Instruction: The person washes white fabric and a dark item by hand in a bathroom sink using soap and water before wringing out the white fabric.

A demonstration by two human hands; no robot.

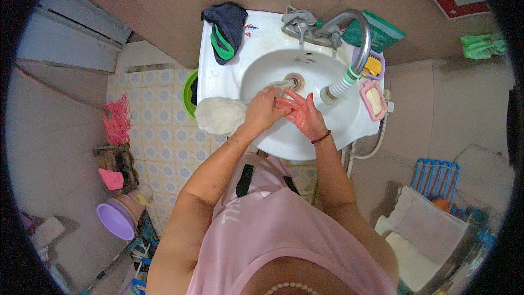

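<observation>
Over the white washbasin [333,125], my left hand [264,110] is closed on a wet greyish cloth [283,84], which trails from its fingers toward the drain [295,81]. My right hand [307,117], with a dark bead bracelet on the wrist, is turned palm up. Its fingers are spread and reddish, and their tips meet the left hand's. A bunched white cloth [221,116] hangs over the basin's left rim beside my left forearm. The curved metal faucet [364,27] ends in a white ribbed nozzle [339,86] to the right of my hands.
A dark cloth item with a green band [225,30] lies on the back left corner. At the right rim are a pink soap dish [373,101] and a yellow brush [373,66]. A green basin [189,93] stands below left. Purple and pink basins [115,220] are farther left.
</observation>
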